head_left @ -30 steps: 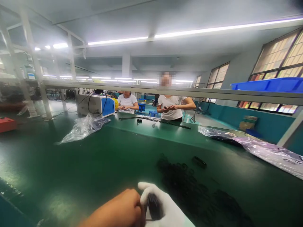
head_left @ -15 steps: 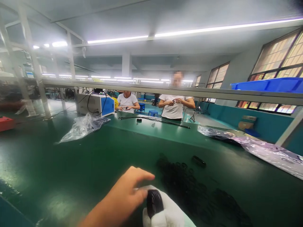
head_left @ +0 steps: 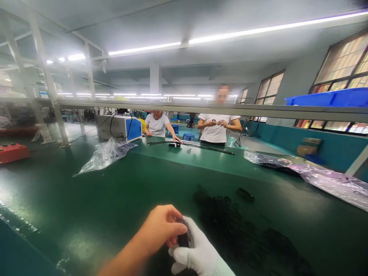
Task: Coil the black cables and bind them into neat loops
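Observation:
A small black ridged piece, like a tight coil (head_left: 183,240), sits between my two hands low in the middle of the view. My bare left hand (head_left: 165,228) is closed on its left side, thumb and fingers pressed against it. From the right, my right hand (head_left: 198,247) in a white glove wraps round the same piece, which is partly hidden. Just right of the glove, a dark heap of black loop-shaped pieces (head_left: 230,222) lies on the green table (head_left: 123,195). A single black oblong piece (head_left: 245,194) lies beyond the heap.
Clear plastic bags lie at the left (head_left: 106,155) and right (head_left: 322,174). A grey and blue machine (head_left: 120,127) stands at the back left, near a red box (head_left: 13,152). Long black strips (head_left: 207,148) lie along the far side, before two people in white shirts. A rail (head_left: 201,107) crosses above.
My left fingers have closed onto the black piece, and my gloved hand has turned round it. Across the table, a seated person has reached an arm to the small black items.

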